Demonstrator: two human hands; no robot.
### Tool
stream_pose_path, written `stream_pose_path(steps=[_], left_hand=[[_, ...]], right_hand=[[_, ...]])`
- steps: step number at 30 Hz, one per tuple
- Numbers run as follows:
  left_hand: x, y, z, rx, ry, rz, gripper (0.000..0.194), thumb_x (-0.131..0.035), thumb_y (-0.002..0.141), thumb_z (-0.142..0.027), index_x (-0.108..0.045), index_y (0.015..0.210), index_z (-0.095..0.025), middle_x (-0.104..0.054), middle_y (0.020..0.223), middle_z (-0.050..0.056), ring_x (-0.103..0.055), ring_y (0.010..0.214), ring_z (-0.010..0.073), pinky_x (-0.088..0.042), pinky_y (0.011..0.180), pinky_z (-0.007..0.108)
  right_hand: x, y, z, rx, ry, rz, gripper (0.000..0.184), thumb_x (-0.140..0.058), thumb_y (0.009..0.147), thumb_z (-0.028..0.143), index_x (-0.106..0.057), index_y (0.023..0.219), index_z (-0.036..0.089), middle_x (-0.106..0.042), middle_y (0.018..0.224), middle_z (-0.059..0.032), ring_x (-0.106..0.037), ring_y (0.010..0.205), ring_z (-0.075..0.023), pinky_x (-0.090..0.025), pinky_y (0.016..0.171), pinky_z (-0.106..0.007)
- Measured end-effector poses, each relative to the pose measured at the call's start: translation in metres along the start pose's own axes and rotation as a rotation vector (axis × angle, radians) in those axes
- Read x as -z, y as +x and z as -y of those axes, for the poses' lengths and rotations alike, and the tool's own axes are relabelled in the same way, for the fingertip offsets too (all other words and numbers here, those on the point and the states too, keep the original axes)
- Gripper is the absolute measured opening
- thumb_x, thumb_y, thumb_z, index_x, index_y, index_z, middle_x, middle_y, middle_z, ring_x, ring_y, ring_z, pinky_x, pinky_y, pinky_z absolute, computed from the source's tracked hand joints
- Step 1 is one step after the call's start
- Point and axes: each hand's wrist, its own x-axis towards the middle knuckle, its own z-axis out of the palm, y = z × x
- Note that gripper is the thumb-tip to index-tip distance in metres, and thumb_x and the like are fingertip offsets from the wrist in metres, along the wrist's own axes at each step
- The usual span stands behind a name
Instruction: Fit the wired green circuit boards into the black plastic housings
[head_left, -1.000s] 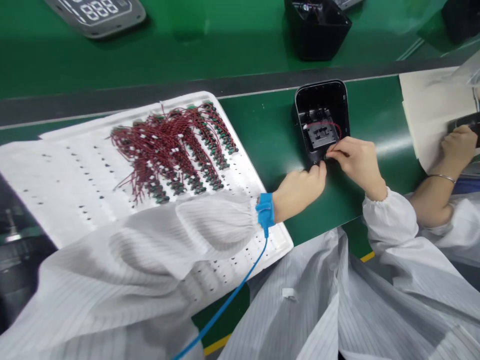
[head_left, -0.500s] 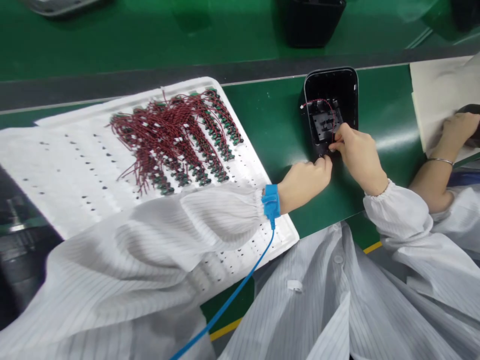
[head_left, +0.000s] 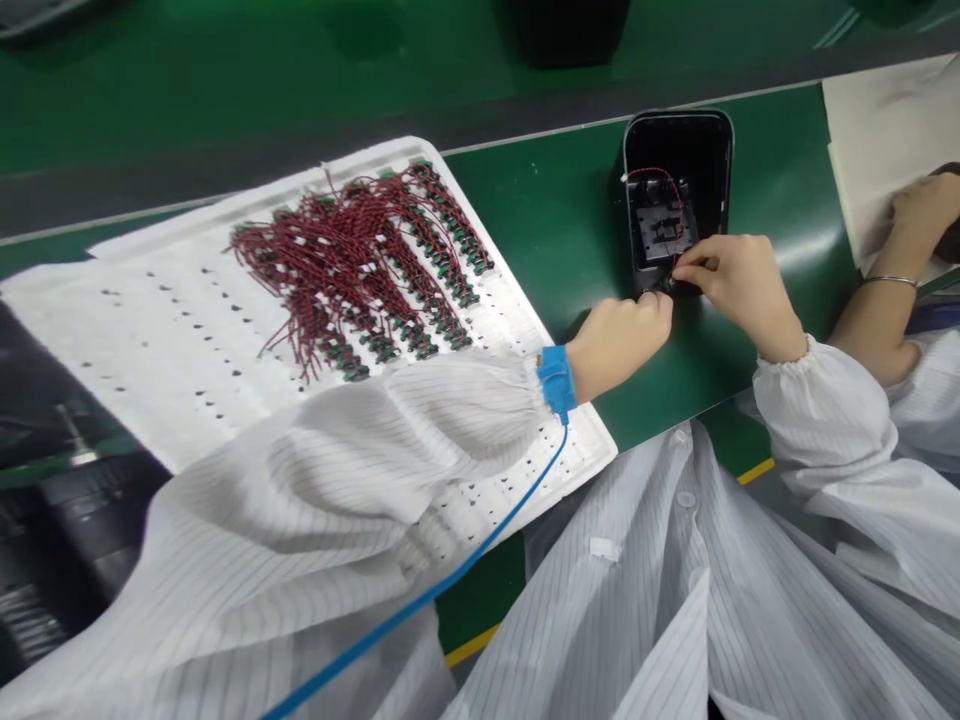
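Observation:
A black plastic housing [head_left: 636,225] lies open side up on the green bench, with moulded posts and a plate inside. My left hand [head_left: 619,345] has its fingers curled and closed at the housing's near rim. Pinched between thumb and forefinger, a small green circuit board [head_left: 668,284] is in my right hand [head_left: 742,285] at the near end of the housing. From it a thin red wire [head_left: 681,205] arcs through the housing to a white connector [head_left: 625,178] at the left rim. My fingertips partly hide the board.
A white foam tray [head_left: 142,370] at left carries rows of small green boards with tangled red wires [head_left: 337,240]. A blue wrist strap [head_left: 556,380] trails its cord across my sleeve. Another black housing [head_left: 574,30] sits on the raised surface behind. A co-worker's hand [head_left: 926,205] is at right.
The red wire, earlier lying inside the housing, now reaches its left rim with the connector. My right hand has turned slightly at the near edge. The view has shifted.

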Motion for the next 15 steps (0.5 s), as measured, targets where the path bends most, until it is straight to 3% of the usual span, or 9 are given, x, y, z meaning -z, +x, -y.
stream_pose_path(steps=[6,11,15], left_hand=[[-0.002,0.000,0.002,-0.004,-0.001,-0.024,0.037,-0.032,0.097,0.003,-0.061,0.120,-0.003,-0.072,0.098,0.014,-0.075,0.087,0.0228,-0.041,0.056,0.030],[-0.001,0.001,0.002,-0.016,-0.013,0.008,0.038,-0.030,0.098,0.002,-0.059,0.124,-0.003,-0.071,0.102,0.014,-0.075,0.090,0.0224,-0.041,0.057,0.031],[0.001,0.002,0.003,-0.024,-0.040,0.036,0.038,-0.030,0.098,0.002,-0.058,0.124,-0.005,-0.071,0.104,0.014,-0.074,0.091,0.0227,-0.043,0.058,0.032]], right_hand=[[0.005,-0.002,0.008,-0.016,-0.116,0.041,0.021,-0.060,0.093,0.021,-0.080,0.091,0.024,-0.079,0.098,-0.0043,-0.071,0.094,-0.0263,-0.051,0.087,-0.038],[0.014,0.007,0.034,-0.128,-0.358,0.188,0.020,-0.059,0.094,0.014,-0.079,0.095,0.016,-0.078,0.095,-0.0113,-0.070,0.092,-0.0270,-0.050,0.079,-0.036],[0.017,0.011,0.057,-0.150,-0.537,0.214,0.018,-0.058,0.092,0.011,-0.075,0.095,0.011,-0.075,0.096,-0.0169,-0.070,0.095,-0.0308,-0.052,0.079,-0.038]])
